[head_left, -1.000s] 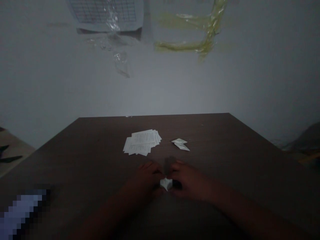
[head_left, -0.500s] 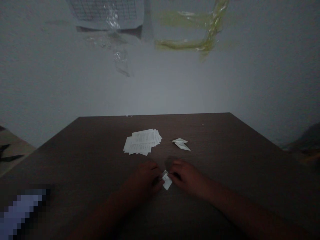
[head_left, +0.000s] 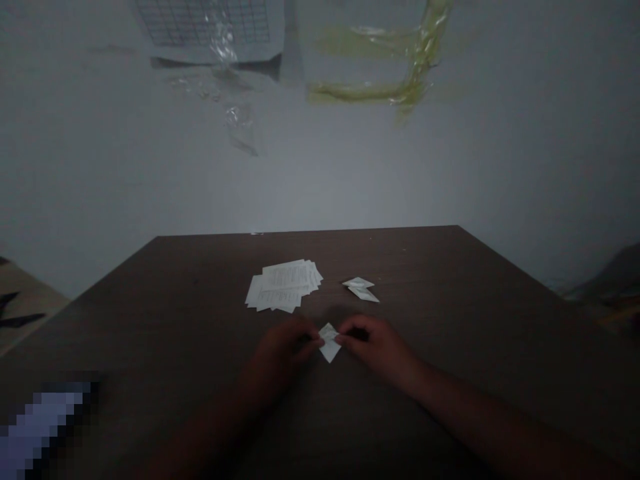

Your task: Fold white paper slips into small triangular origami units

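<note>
A small diamond-shaped piece of folded paper [head_left: 329,348] is held low over the table between my two hands. My left hand [head_left: 286,350] pinches its left corner between thumb and fingers. On the opposite corner, my right hand [head_left: 377,343] has the same kind of pinch. Faint print shows on the upper half of the paper; the lower half looks plain. Beyond my hands, to the right, lie folded paper pieces [head_left: 361,289] with pointed ends. A loose stack of printed paper sheets [head_left: 285,285] is spread farther left.
The dark wooden table [head_left: 200,280] runs back to a pale wall [head_left: 340,173]. Taped sheets [head_left: 210,27] and yellowed tape [head_left: 360,92] are on the wall. A pixelated, bluish object [head_left: 45,420] lies at the near left.
Both hands have shifted slightly away from me with the folded paper. More of its diamond shape now shows between my fingers. The stack and the pointed pieces lie as before.
</note>
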`<state>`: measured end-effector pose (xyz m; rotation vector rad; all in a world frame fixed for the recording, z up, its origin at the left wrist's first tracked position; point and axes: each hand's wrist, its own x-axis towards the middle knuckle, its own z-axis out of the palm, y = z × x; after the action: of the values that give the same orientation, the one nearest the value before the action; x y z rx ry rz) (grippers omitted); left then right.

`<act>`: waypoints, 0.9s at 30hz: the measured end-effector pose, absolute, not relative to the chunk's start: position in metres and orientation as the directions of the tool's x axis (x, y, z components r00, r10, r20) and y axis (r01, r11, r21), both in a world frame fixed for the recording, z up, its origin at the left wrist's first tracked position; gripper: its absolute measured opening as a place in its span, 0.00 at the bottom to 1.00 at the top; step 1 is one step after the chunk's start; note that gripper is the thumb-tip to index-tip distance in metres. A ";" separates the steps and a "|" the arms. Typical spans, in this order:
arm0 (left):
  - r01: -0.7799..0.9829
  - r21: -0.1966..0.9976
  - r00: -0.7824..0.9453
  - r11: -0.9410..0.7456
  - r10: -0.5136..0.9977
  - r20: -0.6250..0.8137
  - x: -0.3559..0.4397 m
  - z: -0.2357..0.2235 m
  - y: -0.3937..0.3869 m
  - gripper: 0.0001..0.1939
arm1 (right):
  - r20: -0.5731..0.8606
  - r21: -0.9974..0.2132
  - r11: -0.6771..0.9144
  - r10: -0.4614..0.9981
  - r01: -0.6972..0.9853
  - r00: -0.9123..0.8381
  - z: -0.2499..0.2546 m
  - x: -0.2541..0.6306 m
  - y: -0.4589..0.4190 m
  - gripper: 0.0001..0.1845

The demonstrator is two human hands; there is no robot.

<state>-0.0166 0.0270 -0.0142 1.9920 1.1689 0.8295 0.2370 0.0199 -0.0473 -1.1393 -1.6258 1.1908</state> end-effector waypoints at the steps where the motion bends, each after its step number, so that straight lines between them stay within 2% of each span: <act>1: 0.454 0.814 0.371 -0.362 0.908 0.197 -0.015 -0.012 0.026 0.05 | 0.079 -0.981 0.120 0.966 0.154 -0.247 -0.048 0.236 0.020 0.08; 6: 0.385 0.867 0.295 -0.315 0.933 0.208 -0.009 0.001 0.018 0.08 | 0.071 -0.997 0.067 0.981 -0.030 -0.181 -0.049 0.234 0.018 0.16; 10: 0.370 0.877 0.290 -0.308 0.935 0.206 -0.009 0.004 0.016 0.08 | 0.066 -0.997 0.058 0.980 -0.049 -0.187 -0.049 0.233 0.016 0.19; 16: 0.305 0.846 0.376 -0.437 0.871 0.315 -0.013 -0.002 0.017 0.03 | 0.278 -0.959 0.282 0.923 -0.026 -0.266 -0.036 0.236 0.013 0.10; 19: 0.282 0.815 0.390 -0.507 0.836 0.385 -0.015 0.000 0.016 0.03 | 0.350 -0.934 0.355 0.899 -0.032 -0.265 -0.032 0.236 0.011 0.09; 22: 0.278 0.775 0.390 -0.567 0.804 0.448 -0.016 0.002 0.013 0.05 | 0.319 -0.946 0.324 0.919 -0.017 -0.234 -0.033 0.235 0.009 0.11; 27: 0.287 0.759 0.373 -0.585 0.798 0.473 -0.015 -0.001 0.014 0.06 | 0.157 -0.987 0.160 0.971 0.005 -0.182 -0.035 0.232 0.008 0.15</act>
<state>-0.0153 0.0135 -0.0010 2.0663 0.9322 1.1649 0.2321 0.0076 -0.0347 -1.0116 -1.4277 1.2093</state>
